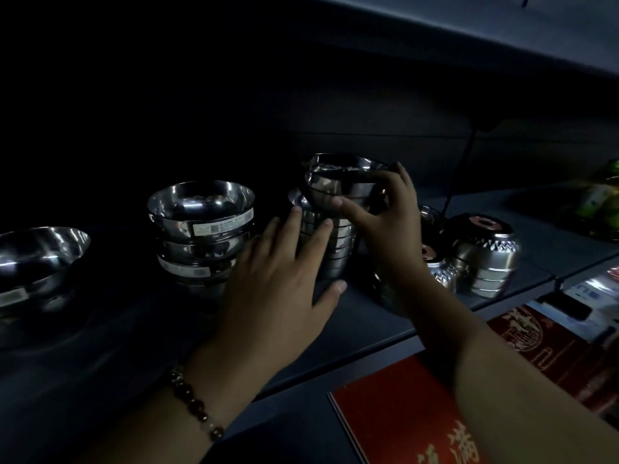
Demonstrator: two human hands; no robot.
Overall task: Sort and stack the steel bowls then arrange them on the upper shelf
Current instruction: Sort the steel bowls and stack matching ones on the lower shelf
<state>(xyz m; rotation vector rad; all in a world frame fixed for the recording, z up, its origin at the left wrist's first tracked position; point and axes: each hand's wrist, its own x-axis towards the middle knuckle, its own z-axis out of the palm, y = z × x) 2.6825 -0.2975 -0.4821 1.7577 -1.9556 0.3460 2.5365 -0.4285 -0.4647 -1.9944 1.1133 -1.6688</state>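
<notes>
On the dark shelf point(375, 323) a tall stack of small steel bowls point(338, 249) stands in the middle. My right hand point(385, 216) grips a small steel bowl point(338, 179), tilted, at the top of that stack. My left hand point(281, 279), fingers spread, rests flat against the stack's left side. A stack of wider steel bowls point(201, 229) with white labels stands to the left. A single wide bowl point(37, 259) sits at the far left.
Upside-down patterned steel bowls point(482, 256) stand in stacks to the right, partly behind my right arm. A green package point(603, 202) lies at the far right. Red boxes point(402, 413) sit on the lower level below the shelf edge. Another shelf runs overhead.
</notes>
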